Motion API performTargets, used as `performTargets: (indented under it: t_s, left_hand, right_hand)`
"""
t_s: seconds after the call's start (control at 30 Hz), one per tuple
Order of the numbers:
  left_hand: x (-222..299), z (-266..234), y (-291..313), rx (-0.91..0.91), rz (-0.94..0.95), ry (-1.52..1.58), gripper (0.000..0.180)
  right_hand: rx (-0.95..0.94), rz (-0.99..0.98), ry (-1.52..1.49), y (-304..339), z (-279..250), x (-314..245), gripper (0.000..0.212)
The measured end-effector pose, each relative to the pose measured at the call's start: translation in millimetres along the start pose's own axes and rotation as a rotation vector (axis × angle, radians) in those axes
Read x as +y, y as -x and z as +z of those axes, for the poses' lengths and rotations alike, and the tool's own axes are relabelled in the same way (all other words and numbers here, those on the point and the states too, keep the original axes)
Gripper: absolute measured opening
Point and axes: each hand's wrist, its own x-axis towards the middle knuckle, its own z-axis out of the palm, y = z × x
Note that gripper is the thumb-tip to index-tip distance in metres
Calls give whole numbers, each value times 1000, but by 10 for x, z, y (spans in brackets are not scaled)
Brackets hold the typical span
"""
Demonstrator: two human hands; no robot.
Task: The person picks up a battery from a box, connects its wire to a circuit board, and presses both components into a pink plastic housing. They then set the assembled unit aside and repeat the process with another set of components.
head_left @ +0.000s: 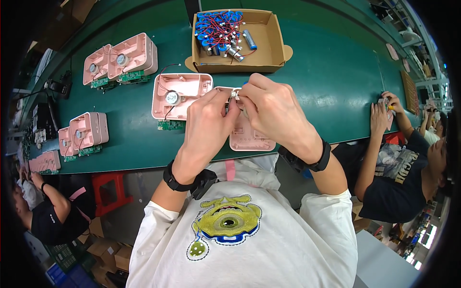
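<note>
Both my hands meet above a pink plastic housing at the front of the green table. My left hand is closed, its thumb and fingertips pinching a small white plug connector. From the other side my right hand pinches at the same connector, its fingers bent tightly. A bit of blue shows behind the right fingers; what it belongs to is hidden. Just left of my left hand lies an open pink housing with a round silver part, thin wires and a green circuit board at its lower edge.
A cardboard box at the back holds several blue cylindrical batteries with red and black wires. More pink housings with circuit boards stand at the left. Co-workers sit on both sides; one person's hands work at the right.
</note>
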Motion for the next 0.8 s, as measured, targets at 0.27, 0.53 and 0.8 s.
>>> performTargets:
  t_s: [0.27,0.53,0.8]
  left_hand:
    - [6,-76,-44,-109,-210,201,18]
    - [-13,-53,-40,-97,-190,187,17]
    - [30,-22,18,-29,-42,81,16]
  right_hand:
    - [57,-11,-12,66,41,20,6]
    - [84,-24,-36,56,60,37,7]
    - [102,-20,-61,69,88,19,6]
